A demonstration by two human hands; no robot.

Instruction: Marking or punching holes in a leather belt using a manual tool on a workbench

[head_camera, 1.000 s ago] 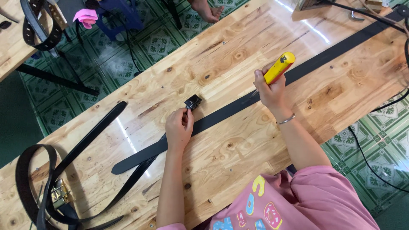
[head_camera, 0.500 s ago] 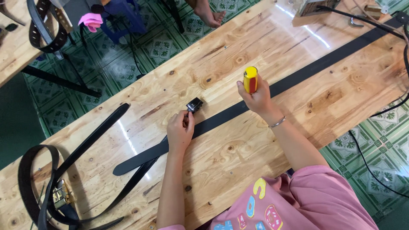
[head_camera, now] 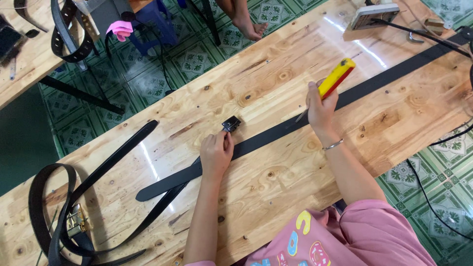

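Black belt strap (head_camera: 276, 135) across surface (head_camera: 276, 197), left hand (head_camera: 216, 152) fingers pinning it beside small black buckle (head_camera: 231, 123) for steadiness; right hand (head_camera: 320, 106) gripping yellow utility knife (head_camera: 336, 78), blade angled toward strap

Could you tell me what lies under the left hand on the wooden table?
Under the left hand runs a long black belt, flat on the wooden table. The fingers touch a small black buckle. The stretch of belt beneath the palm is covered.

Left hand (head_camera: 216, 153) pressing black belt strap (head_camera: 276, 135) beside small black buckle (head_camera: 231, 123), right hand (head_camera: 320, 106) gripping yellow utility knife (head_camera: 336, 78), wooden table (head_camera: 276, 192)
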